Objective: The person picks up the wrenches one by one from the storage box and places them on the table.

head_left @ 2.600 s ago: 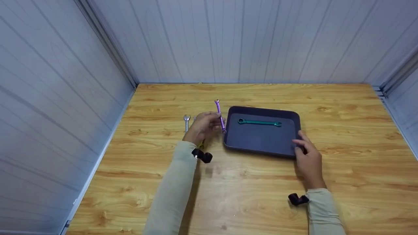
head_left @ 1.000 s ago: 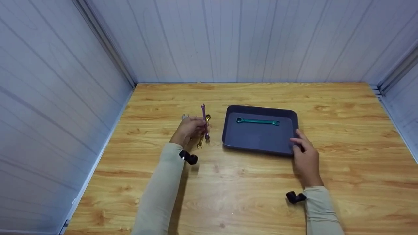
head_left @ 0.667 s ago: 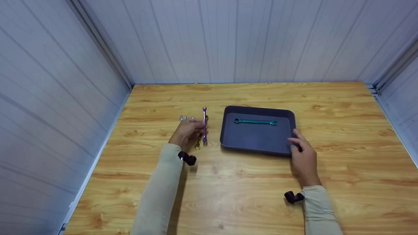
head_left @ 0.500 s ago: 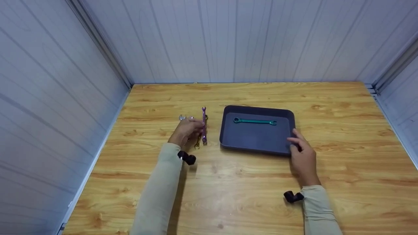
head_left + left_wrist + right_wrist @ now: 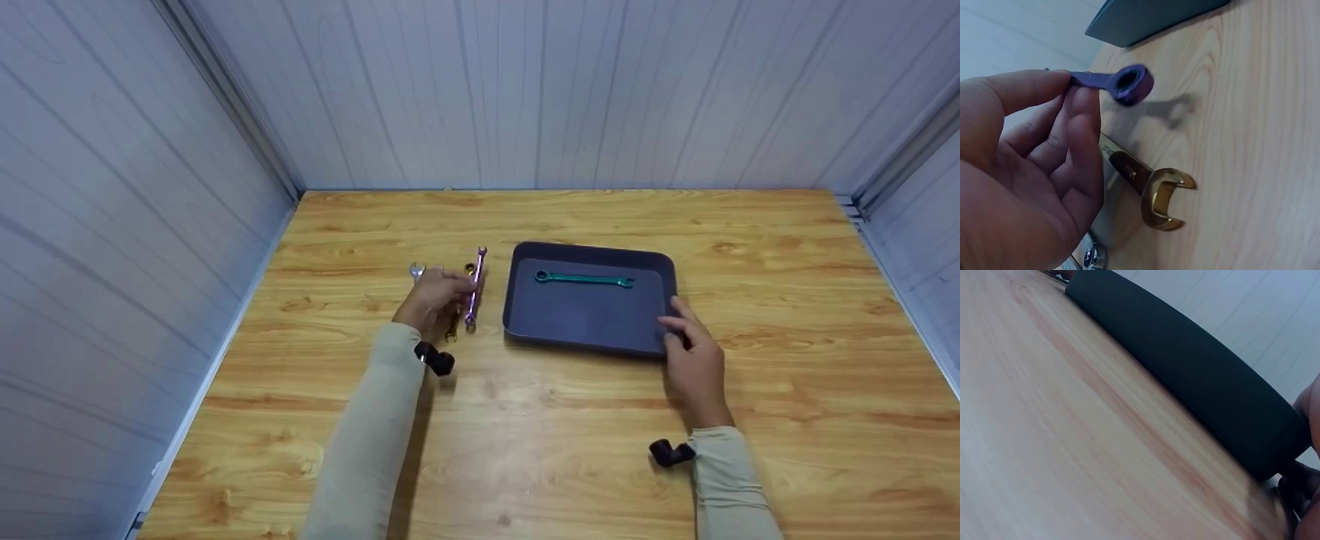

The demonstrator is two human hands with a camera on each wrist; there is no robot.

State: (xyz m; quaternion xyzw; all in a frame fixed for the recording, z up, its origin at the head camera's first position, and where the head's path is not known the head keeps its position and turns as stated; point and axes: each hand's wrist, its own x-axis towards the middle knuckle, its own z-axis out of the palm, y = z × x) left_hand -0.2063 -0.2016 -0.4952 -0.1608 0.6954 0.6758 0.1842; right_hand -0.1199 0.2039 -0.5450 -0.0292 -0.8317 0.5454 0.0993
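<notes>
My left hand (image 5: 436, 294) pinches a purple ratcheting combination wrench (image 5: 476, 289) between thumb and fingertips, just off the table. In the left wrist view its ring end (image 5: 1131, 84) sticks out past the fingertips. Beneath the hand lies a gold wrench (image 5: 1154, 191), its open end showing. Silver wrenches (image 5: 417, 271) lie partly hidden under the same hand. My right hand (image 5: 697, 367) grips the dark grey tray (image 5: 585, 345) at its right front corner, fingers over the rim. A green ratcheting wrench (image 5: 585, 279) lies across the tray floor.
The wooden table (image 5: 555, 450) holds everything. A pale panel wall (image 5: 510, 97) rises behind its back edge, and another wall (image 5: 135, 262) stands along the left side. The tray's left wall is a short way right of the purple wrench.
My left hand has moved left with the purple wrench, from beside the tray to above the other wrenches. Lately the wrench's far end has tilted right. The right hand keeps its place on the tray.
</notes>
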